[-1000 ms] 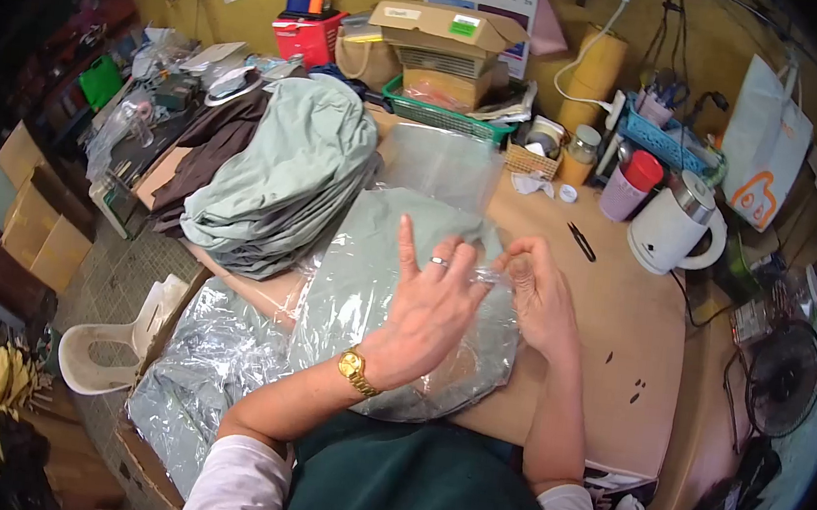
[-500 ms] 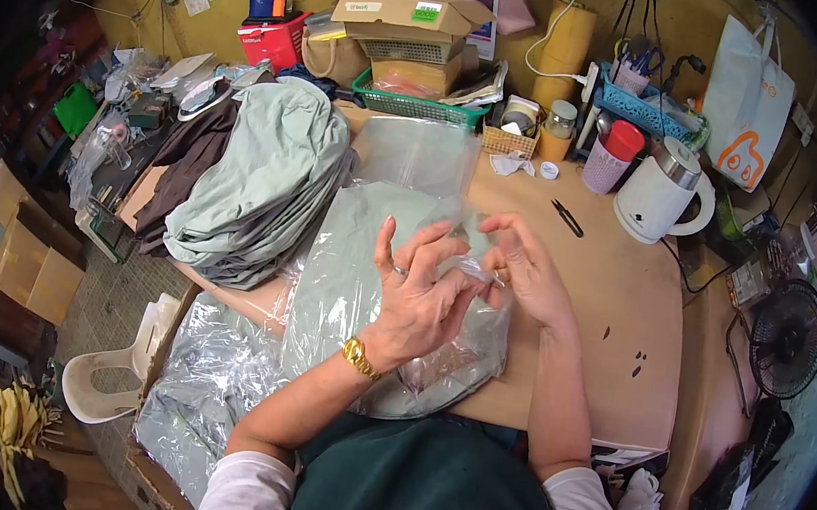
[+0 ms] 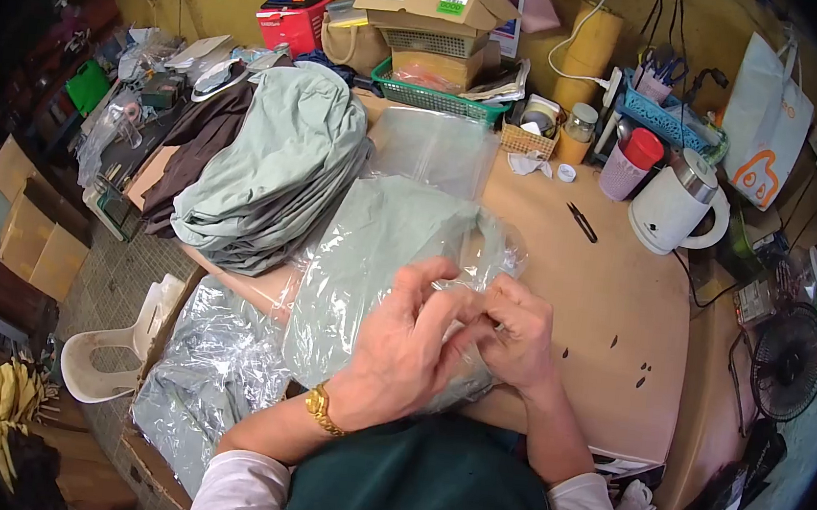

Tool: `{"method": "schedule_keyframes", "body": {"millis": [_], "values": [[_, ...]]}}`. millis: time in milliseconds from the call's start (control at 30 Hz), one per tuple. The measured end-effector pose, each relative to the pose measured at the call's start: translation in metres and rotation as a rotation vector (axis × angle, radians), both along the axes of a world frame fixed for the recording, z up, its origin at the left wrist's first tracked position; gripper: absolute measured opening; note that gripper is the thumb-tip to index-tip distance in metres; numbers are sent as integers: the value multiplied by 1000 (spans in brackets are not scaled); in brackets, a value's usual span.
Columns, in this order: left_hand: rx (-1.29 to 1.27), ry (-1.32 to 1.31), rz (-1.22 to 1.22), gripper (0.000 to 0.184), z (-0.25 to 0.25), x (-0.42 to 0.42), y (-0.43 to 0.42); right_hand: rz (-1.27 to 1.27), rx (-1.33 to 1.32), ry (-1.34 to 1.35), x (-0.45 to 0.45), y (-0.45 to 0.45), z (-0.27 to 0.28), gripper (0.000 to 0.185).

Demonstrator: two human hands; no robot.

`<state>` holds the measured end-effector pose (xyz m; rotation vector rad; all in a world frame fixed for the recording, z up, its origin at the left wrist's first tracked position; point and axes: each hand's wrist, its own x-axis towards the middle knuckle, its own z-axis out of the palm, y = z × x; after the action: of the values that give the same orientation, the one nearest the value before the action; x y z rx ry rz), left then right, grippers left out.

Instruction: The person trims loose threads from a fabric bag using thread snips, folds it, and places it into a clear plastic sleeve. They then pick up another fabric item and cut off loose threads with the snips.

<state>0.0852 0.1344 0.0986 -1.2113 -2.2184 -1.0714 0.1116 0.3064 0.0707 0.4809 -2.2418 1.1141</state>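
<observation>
Working with left hand (image 3: 394, 352) and right hand (image 3: 520, 340) close together, fingers curled nearly closed (cannot tell any hold, fingertips overlapped), over bagged grey-green garment (image 3: 362, 251) lying on worktop (image 3: 601, 293); likely light, soft, slippery, so best gripped through both layers along left edge.

Bagged fabric (image 3: 353, 269) on tbl (image 3: 611, 294) — fabric pile (image 3: 275, 159) L, kettle (image 3: 664, 209) R.
</observation>
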Motion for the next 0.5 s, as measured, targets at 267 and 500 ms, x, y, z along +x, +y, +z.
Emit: {"method": "schedule_keyframes", "body": {"millis": [267,500], "values": [[288,-320,-161,43,-63,-16,28,-59,-773,-76,4,-11,-33,18],[306,-355,-134,25,-69,-20,27,-148,-631,26,0,0,-39,11]]}}
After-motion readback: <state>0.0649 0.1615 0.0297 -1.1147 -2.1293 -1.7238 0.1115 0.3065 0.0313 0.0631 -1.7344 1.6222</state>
